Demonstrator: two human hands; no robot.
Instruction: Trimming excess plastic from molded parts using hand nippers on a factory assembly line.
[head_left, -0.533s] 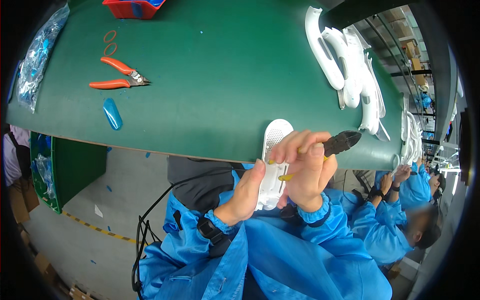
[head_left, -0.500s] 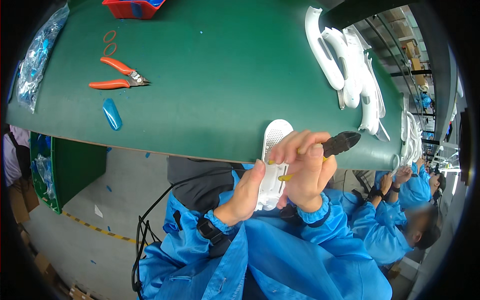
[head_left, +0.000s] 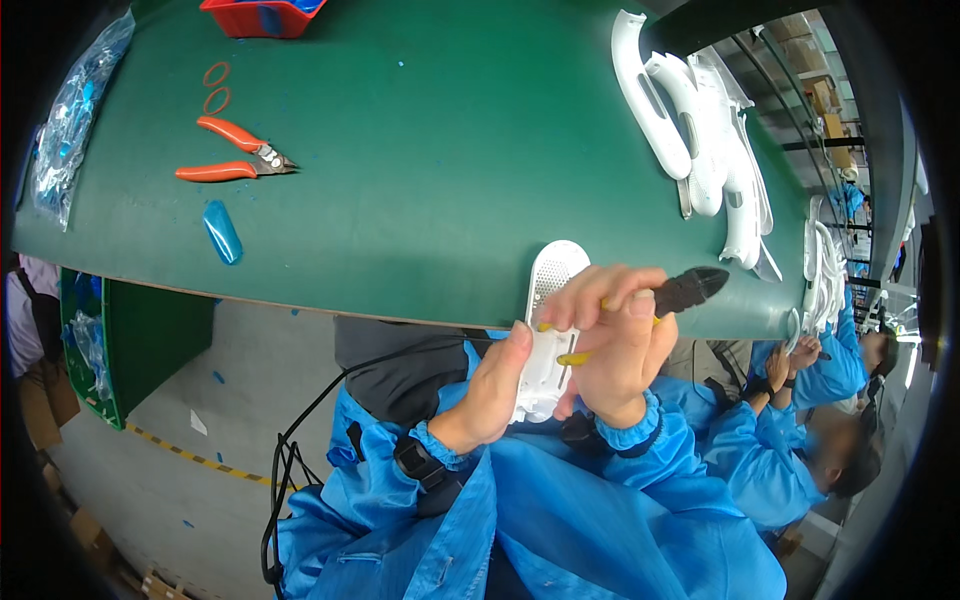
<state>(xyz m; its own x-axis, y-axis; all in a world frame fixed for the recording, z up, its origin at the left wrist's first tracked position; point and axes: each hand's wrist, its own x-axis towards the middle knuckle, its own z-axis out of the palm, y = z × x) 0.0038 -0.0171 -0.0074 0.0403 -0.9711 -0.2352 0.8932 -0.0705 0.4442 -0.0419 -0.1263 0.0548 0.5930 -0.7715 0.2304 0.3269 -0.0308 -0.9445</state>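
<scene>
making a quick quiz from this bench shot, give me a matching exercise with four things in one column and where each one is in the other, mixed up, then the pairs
Things:
1. orange-handled cutters
2. white slotted part
3. red bin
4. pile of white handle shells

Places:
A. far edge of the green table, top of the view
B. held in the left hand
C. lying on the table at the left, near two rubber rings
D. on the table at the right

Pairs: 1-C, 2-B, 3-A, 4-D

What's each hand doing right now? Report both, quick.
Left hand: closed on the white plastic part.
Right hand: closed on the yellow-handled cutters, also touching the part.
</scene>
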